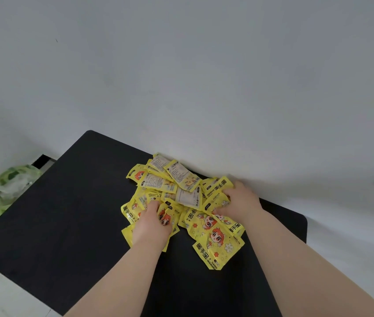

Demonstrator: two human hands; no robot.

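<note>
A heap of several yellow hand-warmer packets [181, 186] lies on a black table [67, 213], pushed up against the white wall. Some packets show a cartoon figure with red hair, others show a pale printed back. My left hand [151, 223] lies on the heap's left front part, its fingers dug in among the packets and curled round one. My right hand [238, 200] is on the heap's right side, with its fingers curled over packets there. One large packet [218, 245] lies face up at the front right, between my forearms.
A white wall [204, 88] rises right behind the table. A green and clear plastic bag [2, 193] sits on the floor to the left of the table. The table's right edge [305, 225] is close to my right forearm.
</note>
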